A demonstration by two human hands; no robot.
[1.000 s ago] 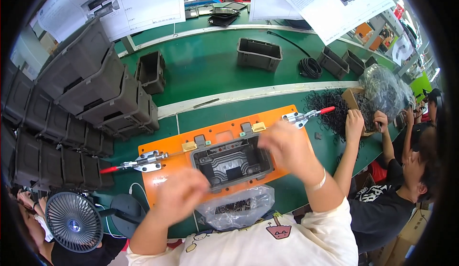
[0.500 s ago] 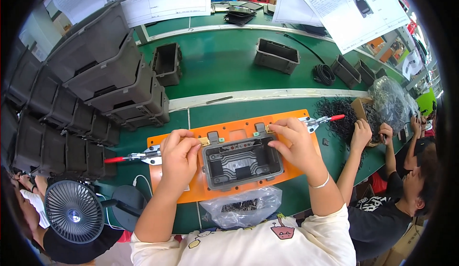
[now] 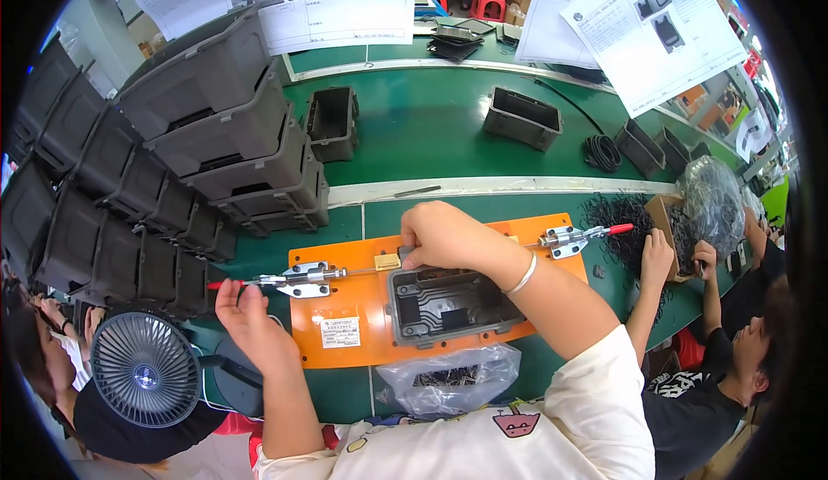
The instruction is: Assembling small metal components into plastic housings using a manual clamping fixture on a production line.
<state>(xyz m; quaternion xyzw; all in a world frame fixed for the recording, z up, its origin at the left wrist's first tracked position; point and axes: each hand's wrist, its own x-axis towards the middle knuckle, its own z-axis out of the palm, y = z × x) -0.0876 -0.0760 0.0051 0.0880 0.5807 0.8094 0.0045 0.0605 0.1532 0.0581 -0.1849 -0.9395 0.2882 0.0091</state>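
A dark grey plastic box (image 3: 457, 307) lies with its open side up on an orange fixture plate (image 3: 323, 357). My right hand (image 3: 448, 234) reaches across the box's far side and pinches the grey hinge tab at its left, beside a small brass block (image 3: 387, 262). A thin rod runs from the left toggle clamp (image 3: 309, 278) to that block. My left hand (image 3: 257, 325) is at this clamp's red handle (image 3: 226, 285), its fingers and thumb closed around it. The right toggle clamp (image 3: 569, 240), also red-handled, stands untouched. My right forearm covers the box's far right corner.
Stacked grey boxes (image 3: 216, 118) rise at the left, above a black fan (image 3: 145, 375). A plastic bag of small dark parts (image 3: 453, 381) lies in front of the plate. At the right, a co-worker's hands (image 3: 657, 256) are beside black parts and a carton (image 3: 660, 213).
My left hand has left the left hinge for the left clamp's red handle. My right hand has crossed from the right hinge to the left one. The whole view has shifted slightly.
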